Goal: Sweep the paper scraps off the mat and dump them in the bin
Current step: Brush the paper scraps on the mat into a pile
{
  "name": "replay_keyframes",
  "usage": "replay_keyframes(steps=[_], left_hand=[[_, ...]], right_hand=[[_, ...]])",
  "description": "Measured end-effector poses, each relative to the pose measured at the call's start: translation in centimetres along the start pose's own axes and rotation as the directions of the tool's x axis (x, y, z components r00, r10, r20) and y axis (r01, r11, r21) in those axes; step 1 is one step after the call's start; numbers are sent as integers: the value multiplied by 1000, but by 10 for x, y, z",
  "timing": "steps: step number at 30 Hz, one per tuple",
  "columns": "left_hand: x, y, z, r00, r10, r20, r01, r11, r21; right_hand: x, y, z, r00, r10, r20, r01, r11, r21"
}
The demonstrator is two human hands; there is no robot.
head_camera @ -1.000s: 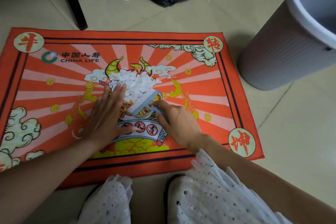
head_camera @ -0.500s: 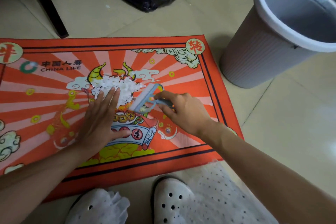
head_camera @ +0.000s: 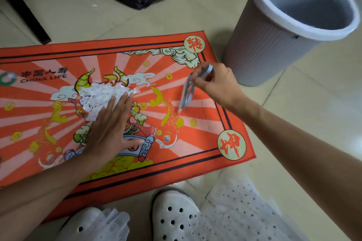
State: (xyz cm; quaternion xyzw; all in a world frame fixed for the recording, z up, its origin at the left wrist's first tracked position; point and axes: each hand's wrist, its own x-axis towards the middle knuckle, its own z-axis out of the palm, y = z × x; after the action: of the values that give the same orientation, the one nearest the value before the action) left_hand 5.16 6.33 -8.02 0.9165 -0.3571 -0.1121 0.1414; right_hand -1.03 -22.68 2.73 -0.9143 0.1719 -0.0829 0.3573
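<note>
the left hand lies flat with straight fingers on the orange mat, fingertips touching the near edge of the white paper scraps heaped left of the frame's centre. the right hand, right of centre, pinches a small blue-grey brush that hangs tilted above the mat, apart from the heap. the grey bin stands upper right, just beside the mat's corner.
</note>
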Motion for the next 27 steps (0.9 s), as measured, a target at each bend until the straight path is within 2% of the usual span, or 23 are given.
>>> replay_keyframes(steps=[4,7,11,16,22,27], left_hand=[[6,9,7,1000,18,7,-18,1000,6],[9,17,11,999,41,4,-41,999,12],[12,25,12,998,58,9,-59,998,17],[12,30,13,997,77,-3,-77,997,3],[12,30,19,998,47,52,-48,999,10],[12,31,20,997,36,61,-38,999,30]], right_hand=[[2,33,-31,997,-9,81,27,972,-233],[0,50,-47,992,-32,121,83,892,-445],[-7,62,-46,980,-54,191,153,820,-551],[-18,76,-34,985,-17,172,88,904,-418],[-14,70,-32,959,-22,281,126,925,-358],[-4,51,-22,947,-25,319,141,928,-345]])
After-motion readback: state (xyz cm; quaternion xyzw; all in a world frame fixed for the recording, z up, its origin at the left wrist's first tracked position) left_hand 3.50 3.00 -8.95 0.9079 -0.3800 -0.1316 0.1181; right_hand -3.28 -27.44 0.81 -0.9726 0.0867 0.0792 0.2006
